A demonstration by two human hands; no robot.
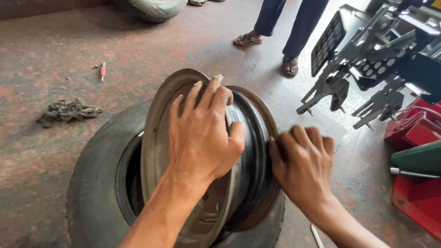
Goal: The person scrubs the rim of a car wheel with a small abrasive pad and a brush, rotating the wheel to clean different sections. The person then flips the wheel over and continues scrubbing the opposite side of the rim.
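Note:
A grey steel wheel rim [158, 119] stands on edge, tilted, inside the opening of a black tyre [92, 183] that lies flat on the floor. My left hand [202, 133] lies over the rim's near flange, fingers spread and curled over its top edge. My right hand [303, 167] presses against the rim's far dark flange [259, 151] with the fingers bent; I cannot tell whether something is in it.
A dirty rag [68, 111] and a small red-handled tool [103, 70] lie on the stained floor at left. Another tyre [154, 8] is at the top. A person's legs in sandals [289, 41] stand behind. A black and red machine [390, 59] fills the right side.

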